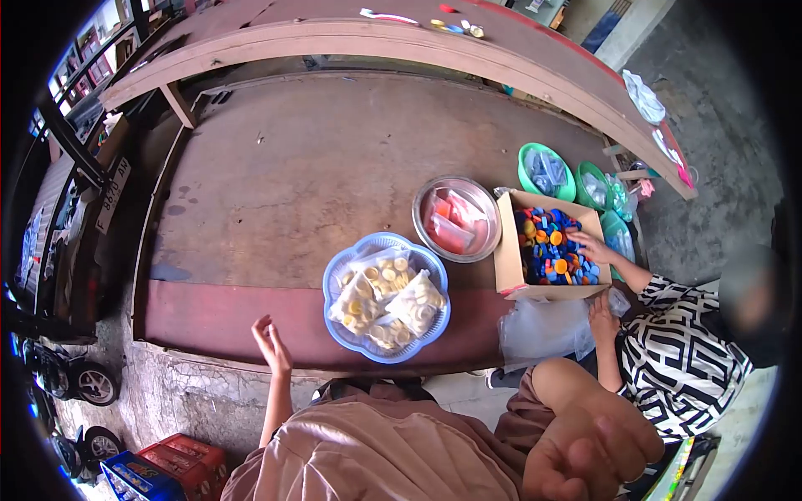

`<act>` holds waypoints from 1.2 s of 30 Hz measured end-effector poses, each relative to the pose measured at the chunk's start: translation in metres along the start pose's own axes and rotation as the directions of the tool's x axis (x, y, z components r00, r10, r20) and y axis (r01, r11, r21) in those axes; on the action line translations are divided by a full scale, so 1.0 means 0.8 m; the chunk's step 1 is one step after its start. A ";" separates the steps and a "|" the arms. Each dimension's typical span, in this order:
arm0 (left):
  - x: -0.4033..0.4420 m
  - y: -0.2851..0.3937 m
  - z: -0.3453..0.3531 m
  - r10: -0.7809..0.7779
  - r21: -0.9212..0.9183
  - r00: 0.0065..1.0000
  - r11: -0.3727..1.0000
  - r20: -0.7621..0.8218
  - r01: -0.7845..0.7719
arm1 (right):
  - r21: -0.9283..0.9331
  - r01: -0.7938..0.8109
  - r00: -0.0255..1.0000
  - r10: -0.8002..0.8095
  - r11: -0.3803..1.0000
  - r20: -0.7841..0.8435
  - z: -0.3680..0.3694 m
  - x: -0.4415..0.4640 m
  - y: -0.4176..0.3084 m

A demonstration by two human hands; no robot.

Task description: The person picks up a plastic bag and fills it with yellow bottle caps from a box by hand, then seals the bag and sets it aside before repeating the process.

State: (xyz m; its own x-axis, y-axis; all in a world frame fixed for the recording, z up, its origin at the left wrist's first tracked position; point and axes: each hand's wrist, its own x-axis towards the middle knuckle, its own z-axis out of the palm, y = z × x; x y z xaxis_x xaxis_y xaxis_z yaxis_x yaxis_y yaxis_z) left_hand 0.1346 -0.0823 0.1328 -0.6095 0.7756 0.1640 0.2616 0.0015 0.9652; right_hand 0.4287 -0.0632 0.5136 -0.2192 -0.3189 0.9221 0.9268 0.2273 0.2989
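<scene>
The bench (251, 175) fills most of the view, with a raised ledge (351, 46) across its far side. At the right sits a co-worker (685, 342) in a black-and-white top, one hand (591, 246) reaching into a cardboard box (507, 250) and the other (603, 321) by some clear plastic (543, 330) at the bench's near edge. Two crates (171, 463), blue and red, stand on the floor at lower left.

The blue basket (393, 354) rests on the bench's near part, straight ahead of the wearer. Beyond it to the right is a metal bowl (481, 197), just beside the box; green bowls (524, 169) stand behind the box.

The wearer's left hand (272, 346) is held up to the left of the basket, apart from it, fingers extended and holding nothing. The right hand (597, 455) is raised close to the camera, fingers curled; whether it pinches anything, I cannot tell.

Clear bags (355, 305) of pale caps lie in the basket, red packets (454, 234) in the bowl, and loose coloured caps (555, 238) in the box.
</scene>
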 end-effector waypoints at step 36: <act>-0.172 0.148 0.303 0.309 0.460 0.709 0.586 0.635 -0.667 | -0.568 -0.451 -0.411 0.405 0.688 0.817 -0.237 -0.475 0.251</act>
State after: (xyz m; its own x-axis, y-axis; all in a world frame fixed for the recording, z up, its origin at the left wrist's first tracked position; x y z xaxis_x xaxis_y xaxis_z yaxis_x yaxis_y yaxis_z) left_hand 0.4309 -0.0363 0.1749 0.1236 0.9506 0.2847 0.9041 -0.2262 0.3625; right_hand 0.7560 -0.0706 0.1768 0.2161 0.9747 -0.0571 0.9100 -0.2222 -0.3501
